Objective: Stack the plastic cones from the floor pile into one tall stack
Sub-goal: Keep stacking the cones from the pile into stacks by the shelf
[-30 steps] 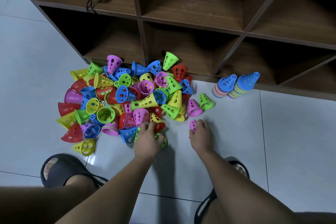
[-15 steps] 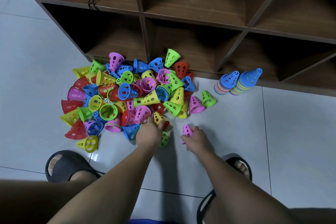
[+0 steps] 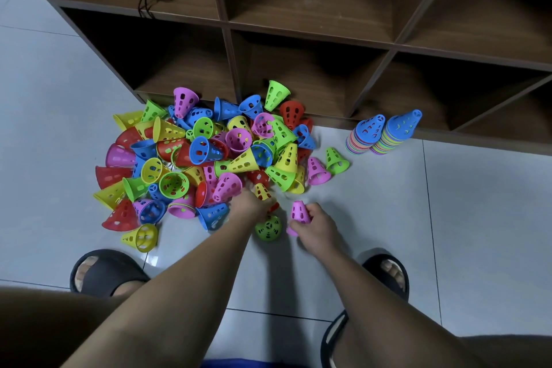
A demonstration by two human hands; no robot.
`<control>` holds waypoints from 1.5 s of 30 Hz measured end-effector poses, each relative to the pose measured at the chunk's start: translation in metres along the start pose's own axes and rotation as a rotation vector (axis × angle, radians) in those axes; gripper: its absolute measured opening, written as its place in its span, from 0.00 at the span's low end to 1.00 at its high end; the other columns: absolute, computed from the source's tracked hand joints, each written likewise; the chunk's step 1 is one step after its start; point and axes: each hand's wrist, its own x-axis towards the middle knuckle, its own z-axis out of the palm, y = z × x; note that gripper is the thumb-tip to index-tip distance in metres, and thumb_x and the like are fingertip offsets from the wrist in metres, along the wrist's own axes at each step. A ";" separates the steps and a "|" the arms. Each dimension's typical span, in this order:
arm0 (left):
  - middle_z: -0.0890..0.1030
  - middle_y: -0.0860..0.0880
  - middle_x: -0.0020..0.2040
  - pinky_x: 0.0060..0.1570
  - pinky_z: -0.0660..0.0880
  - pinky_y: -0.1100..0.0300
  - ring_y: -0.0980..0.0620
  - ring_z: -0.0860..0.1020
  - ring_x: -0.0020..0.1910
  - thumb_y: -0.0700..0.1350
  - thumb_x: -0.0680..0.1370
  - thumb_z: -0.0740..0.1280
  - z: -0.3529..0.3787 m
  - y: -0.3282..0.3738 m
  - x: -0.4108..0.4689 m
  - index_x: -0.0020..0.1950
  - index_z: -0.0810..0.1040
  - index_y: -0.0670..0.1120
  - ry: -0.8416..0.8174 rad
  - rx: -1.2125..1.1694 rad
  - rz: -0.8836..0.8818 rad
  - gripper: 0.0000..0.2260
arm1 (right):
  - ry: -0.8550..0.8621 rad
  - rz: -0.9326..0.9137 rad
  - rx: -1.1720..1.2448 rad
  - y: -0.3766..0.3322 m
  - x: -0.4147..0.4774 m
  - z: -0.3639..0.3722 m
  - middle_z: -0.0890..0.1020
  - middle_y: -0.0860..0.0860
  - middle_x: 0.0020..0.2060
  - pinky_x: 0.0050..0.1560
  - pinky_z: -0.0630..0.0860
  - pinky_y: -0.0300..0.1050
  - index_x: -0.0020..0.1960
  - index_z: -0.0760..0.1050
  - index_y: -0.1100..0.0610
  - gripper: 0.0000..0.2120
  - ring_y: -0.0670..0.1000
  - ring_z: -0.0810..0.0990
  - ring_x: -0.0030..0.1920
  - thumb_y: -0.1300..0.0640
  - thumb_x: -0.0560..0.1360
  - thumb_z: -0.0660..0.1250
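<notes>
On my head feed, both forearms reach forward and down from the bottom of the frame. The right hand (image 3: 317,228) is knuckles-up just above the floor (image 3: 463,218), its fingers (image 3: 314,213) curled round a pink cone (image 3: 299,212). That grip is closed on the cone's lower right side. The cone's long axis runs away from the wrist, with the narrow tip pointing up towards the shelf (image 3: 298,36) and the wide rim back under the palm.

The left hand (image 3: 249,206) is stretched further out, its fingertips buried in the near edge of the pile (image 3: 203,155). A small yellow cone (image 3: 262,190) stands tip-up right at those fingertips. The hand is blurred, so I cannot tell whether it holds anything.

Between the two hands, just left of the held cone, a green cone (image 3: 268,228) sits end-on to me. Well beyond the grip and off to its right, the left stack (image 3: 366,136) and right stack (image 3: 398,131) stand side by side against the shelf, both topped in blue with their tips leaning right. Dark slippers (image 3: 101,272) flank my arms.
</notes>
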 end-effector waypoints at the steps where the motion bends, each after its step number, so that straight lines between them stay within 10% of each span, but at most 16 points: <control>1: 0.82 0.46 0.45 0.42 0.87 0.47 0.49 0.85 0.38 0.60 0.76 0.77 0.002 0.000 0.000 0.70 0.71 0.43 0.012 -0.027 -0.006 0.31 | 0.003 -0.012 0.026 -0.003 -0.003 0.000 0.82 0.45 0.45 0.40 0.72 0.45 0.54 0.77 0.49 0.15 0.50 0.81 0.45 0.44 0.71 0.75; 10: 0.79 0.39 0.62 0.27 0.78 0.60 0.45 0.84 0.45 0.57 0.80 0.74 -0.007 -0.002 -0.019 0.72 0.62 0.43 0.042 -0.265 0.103 0.32 | 0.023 -0.092 0.265 -0.022 -0.021 0.002 0.83 0.43 0.47 0.38 0.73 0.36 0.56 0.74 0.46 0.16 0.41 0.81 0.46 0.52 0.72 0.75; 15: 0.80 0.48 0.55 0.49 0.84 0.45 0.48 0.83 0.45 0.61 0.78 0.75 -0.025 -0.015 -0.041 0.68 0.66 0.45 0.133 -0.358 0.221 0.30 | -0.001 -0.159 0.211 -0.025 -0.025 0.017 0.83 0.43 0.48 0.42 0.76 0.41 0.54 0.72 0.46 0.20 0.44 0.82 0.48 0.49 0.69 0.78; 32: 0.79 0.53 0.71 0.54 0.82 0.49 0.46 0.82 0.63 0.65 0.76 0.74 0.001 -0.060 -0.096 0.72 0.61 0.55 0.178 0.026 0.564 0.33 | 0.026 -0.082 -0.013 0.006 0.003 0.021 0.82 0.52 0.56 0.54 0.76 0.43 0.58 0.79 0.55 0.13 0.54 0.81 0.56 0.59 0.74 0.72; 45: 0.82 0.55 0.61 0.49 0.80 0.51 0.48 0.82 0.56 0.61 0.74 0.75 -0.019 -0.093 -0.066 0.63 0.70 0.56 0.243 0.057 0.474 0.23 | 0.023 -0.048 0.172 -0.032 0.054 0.006 0.82 0.49 0.57 0.53 0.72 0.43 0.61 0.79 0.53 0.12 0.53 0.80 0.57 0.57 0.78 0.71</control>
